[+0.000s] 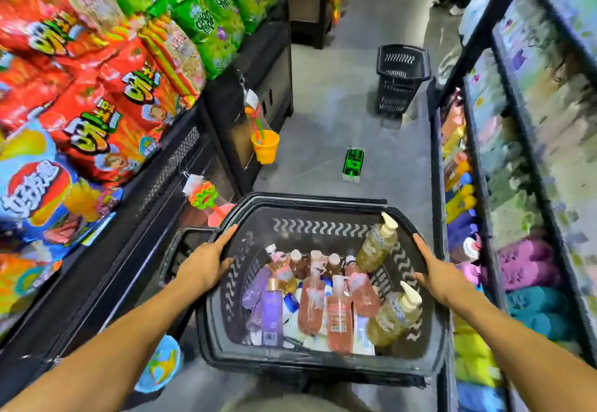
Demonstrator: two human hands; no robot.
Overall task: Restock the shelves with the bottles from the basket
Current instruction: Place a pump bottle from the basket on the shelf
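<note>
I carry a black plastic basket (310, 208) in front of me in a shop aisle. My left hand (206, 259) grips its left rim and my right hand (436, 277) grips its right rim. Inside lie several bottles: pink ones (339, 318), a purple one (272, 308), white ones underneath, and two yellowish pump bottles (378, 243) (394, 314) along the right side. The shelves (484, 191) on my right hold colourful items, blurred.
A second black basket (399, 83) stands upright on the grey floor ahead, close to the right shelves. A green floor marker (352, 165) lies mid-aisle. Snack bags fill the left display (97, 94), with toy buckets (265, 146) hanging off its front. A person's legs show far ahead.
</note>
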